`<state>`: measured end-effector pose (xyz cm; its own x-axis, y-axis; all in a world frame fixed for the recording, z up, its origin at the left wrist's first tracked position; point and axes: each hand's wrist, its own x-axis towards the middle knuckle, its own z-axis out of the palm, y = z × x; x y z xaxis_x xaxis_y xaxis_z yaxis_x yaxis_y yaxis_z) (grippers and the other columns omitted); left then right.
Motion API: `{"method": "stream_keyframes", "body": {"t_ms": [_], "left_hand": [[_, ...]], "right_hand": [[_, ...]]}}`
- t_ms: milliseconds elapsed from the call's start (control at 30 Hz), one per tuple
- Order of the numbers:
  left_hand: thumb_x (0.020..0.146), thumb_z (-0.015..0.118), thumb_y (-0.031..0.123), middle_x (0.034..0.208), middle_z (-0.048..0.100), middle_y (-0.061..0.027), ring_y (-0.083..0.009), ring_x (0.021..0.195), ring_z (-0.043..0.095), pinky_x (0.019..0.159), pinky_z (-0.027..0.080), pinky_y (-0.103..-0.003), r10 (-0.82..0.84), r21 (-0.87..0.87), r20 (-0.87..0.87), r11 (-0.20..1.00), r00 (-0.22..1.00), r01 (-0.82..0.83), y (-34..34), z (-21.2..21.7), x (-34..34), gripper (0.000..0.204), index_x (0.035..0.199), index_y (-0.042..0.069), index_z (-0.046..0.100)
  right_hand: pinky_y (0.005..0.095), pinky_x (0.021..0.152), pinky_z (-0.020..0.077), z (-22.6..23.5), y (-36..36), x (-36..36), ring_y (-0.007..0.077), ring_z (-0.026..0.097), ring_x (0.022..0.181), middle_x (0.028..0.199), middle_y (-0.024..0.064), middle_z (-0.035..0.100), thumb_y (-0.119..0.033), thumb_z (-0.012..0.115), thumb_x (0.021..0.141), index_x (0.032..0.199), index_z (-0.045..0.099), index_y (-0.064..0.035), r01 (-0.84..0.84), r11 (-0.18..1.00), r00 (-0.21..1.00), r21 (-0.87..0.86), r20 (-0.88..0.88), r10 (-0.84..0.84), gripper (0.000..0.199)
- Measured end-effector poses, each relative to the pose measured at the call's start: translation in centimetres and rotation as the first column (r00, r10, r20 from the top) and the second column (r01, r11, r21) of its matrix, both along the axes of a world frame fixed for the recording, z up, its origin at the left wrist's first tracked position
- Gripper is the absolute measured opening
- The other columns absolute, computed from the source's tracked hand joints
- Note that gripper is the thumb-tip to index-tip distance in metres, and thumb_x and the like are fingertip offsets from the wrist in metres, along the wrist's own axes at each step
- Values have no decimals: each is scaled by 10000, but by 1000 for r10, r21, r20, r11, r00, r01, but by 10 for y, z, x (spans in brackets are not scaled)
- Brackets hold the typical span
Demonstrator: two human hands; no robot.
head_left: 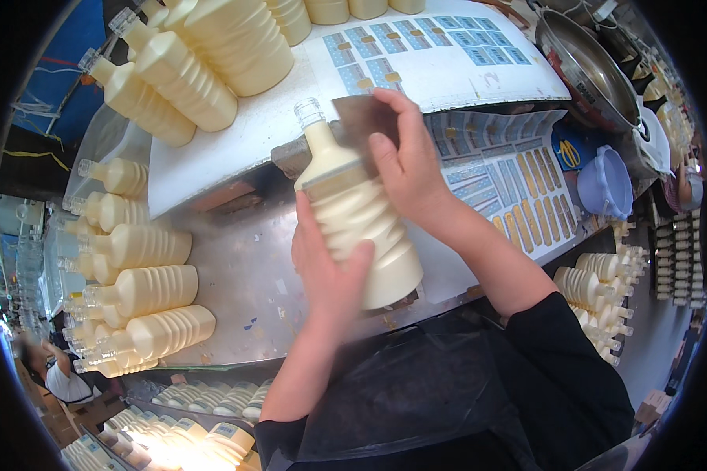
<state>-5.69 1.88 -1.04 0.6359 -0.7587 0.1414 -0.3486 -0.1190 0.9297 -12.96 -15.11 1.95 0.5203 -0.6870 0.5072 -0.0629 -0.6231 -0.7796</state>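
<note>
ok, btl [369,216] o/ metal tbl [236,302], bucket [605,184] rt

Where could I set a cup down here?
Mostly bare: the metal tabletop between the left-hand bottle row and the left hand; also the white board's front-left, before the standing bottles. Crowded: right of the held bottle, where label sheets spread.

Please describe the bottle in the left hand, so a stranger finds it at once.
Find the metal table in the middle. Over it, the left hand grips one cream bottle with a clear neck. Unlike the bottles at left, it shows a greyish strip near its shoulder.
</note>
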Motion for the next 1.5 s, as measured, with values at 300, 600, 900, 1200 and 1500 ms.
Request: {"method": "stream_keyframes", "body": {"t_ms": [300, 600, 900, 1200, 1500], "left_hand": [[798, 731, 268, 1454, 469, -272, -387, 1323, 491, 1142, 365, -489, 18, -52, -80, 998, 997, -22, 0, -2, -1, 1033, 1616, -15, 167], [846, 754, 137, 1396, 535, -204, -272, 1251, 588, 1059, 492, -401, 5, -65, -499, 997, 867, -43, 0, 29, -11, 840, 1538, -9, 300], [839, 787, 161, 1282, 617, -207, -368, 1170, 633, 971, 503, -451, 73, -88, -159, 992, 985, -88, -9, 41, -18, 674, 1401, 11, 446], [829, 777, 197, 1301, 616, -231, -430, 1205, 592, 981, 473, -473, 28, 44, -55, 999, 998, -26, -5, 31, -13, 645, 1380, 8, 500], [848, 725, 402, 1531, 401, -252, -423, 1411, 378, 1182, 249, -542, 19, 80, 206, 996, 978, -36, 3, 6, -6, 948, 1601, 40, 276]], "right_hand": [[441, 1135, 389, -7, -12, -6, 395, 490, 1338, 1424, 248, 483, -32, 567, 945, 1452, 379, -1, 47, 999, 999, 20, -7, -46, 541], [445, 1141, 383, 21, 7, 1, 385, 473, 1363, 1435, 236, 479, -62, 566, 932, 1406, 400, 9, 11, 961, 1000, 275, -6, -10, 507], [513, 977, 457, 49, 42, 35, 465, 546, 1112, 1250, 266, 486, -76, 509, 987, 1395, 398, -9, -84, 982, 965, -167, -260, 39, 428], [514, 881, 492, 52, 67, 76, 444, 595, 997, 1099, 175, 588, -213, 335, 1098, 1130, 508, -6, -75, 970, 888, -231, -458, -41, 272], [464, 1064, 440, 38, 9, 9, 424, 517, 1242, 1341, 229, 477, -46, 549, 936, 1420, 402, -33, -44, 972, 960, -230, -281, -23, 506]]}}
